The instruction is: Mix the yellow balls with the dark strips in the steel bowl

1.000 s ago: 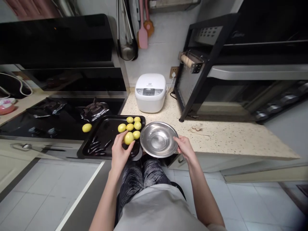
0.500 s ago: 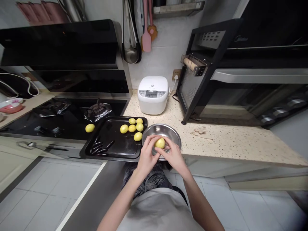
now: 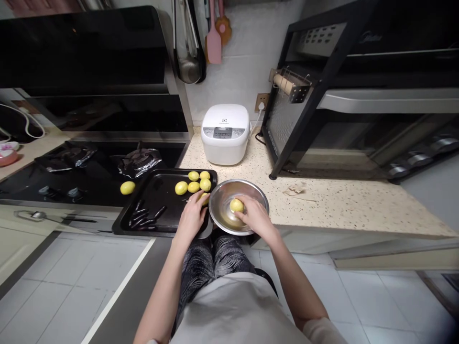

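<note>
Since half a second ago, the left hand [image 3: 191, 212] has gone from the bowl [image 3: 222, 192] back to the tray [image 3: 161, 186], while the right hand [image 3: 255, 216] stays in the bowl with one lemon [image 3: 236, 205]. The bowl is at the front edge of the desk [image 3: 344, 205], just beside the tray's right edge. Five more lemons [image 3: 193, 187] lie toward the tray's far right corner, beyond the left hand, and a single lemon [image 3: 128, 188] rests near the front edge of the stove [image 3: 96, 177]. Behind the bowl, a white rice cooker [image 3: 225, 136] stands near the desk's back edge. Right grip comes over the bowl's right rim, thumb and fingers closed around its lemon. Left grip bends down, fingers half curled over another lemon [image 3: 205, 199]; whether it is held, I cannot tell.
</note>
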Tool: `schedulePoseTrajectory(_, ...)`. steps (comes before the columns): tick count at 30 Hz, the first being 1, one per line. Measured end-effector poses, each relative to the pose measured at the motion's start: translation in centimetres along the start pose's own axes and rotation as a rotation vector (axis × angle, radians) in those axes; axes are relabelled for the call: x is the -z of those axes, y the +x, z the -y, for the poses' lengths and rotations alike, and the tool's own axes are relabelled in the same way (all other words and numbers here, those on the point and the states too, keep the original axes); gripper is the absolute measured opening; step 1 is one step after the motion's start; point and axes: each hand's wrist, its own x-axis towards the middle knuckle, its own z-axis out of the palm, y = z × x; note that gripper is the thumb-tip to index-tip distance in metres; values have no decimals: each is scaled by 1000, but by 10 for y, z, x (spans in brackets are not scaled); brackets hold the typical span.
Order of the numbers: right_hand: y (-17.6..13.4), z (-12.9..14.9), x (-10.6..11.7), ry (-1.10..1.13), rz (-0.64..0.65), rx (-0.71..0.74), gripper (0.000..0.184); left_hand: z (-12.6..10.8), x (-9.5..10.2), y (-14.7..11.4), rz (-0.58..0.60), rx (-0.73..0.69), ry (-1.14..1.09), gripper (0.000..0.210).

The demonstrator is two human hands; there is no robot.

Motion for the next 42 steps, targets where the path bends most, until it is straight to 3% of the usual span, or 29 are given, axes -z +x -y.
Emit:
schedulePoseTrajectory(7,-6,-9,0,-74,-55,5,44,6,-2,4,-51,63,110,39)
schedulePoseTrajectory(13,-10,-18,-7,-66,-112,78,41,-4,16,5,-288,122,-157,44)
schedulePoseTrajectory(15,-12,-18,-8,-63,-116,88,39,-17,19,10,-247,56,-230,42)
schedulePoseTrajectory(19,-16,-16,-8,-63,-119,123,36,-44,7,22,-48,-84,-225,36)
schedulePoseTrajectory(23,-18,-12,-5,-88,-127,121,35,-59,-8,33,123,-109,-46,37)
schedulePoseTrajectory(27,-18,-8,-3,-99,-134,75,32,-67,-9,37,252,-69,167,41)
schedulePoseTrajectory(32,-18,-7,-4,-77,-150,75,30,-71,-5,35,263,-68,246,30)
schedulePoseTrajectory(42,-20,-17,-6,-12,-200,131,38,-59,-3,24,204,-136,108,21)
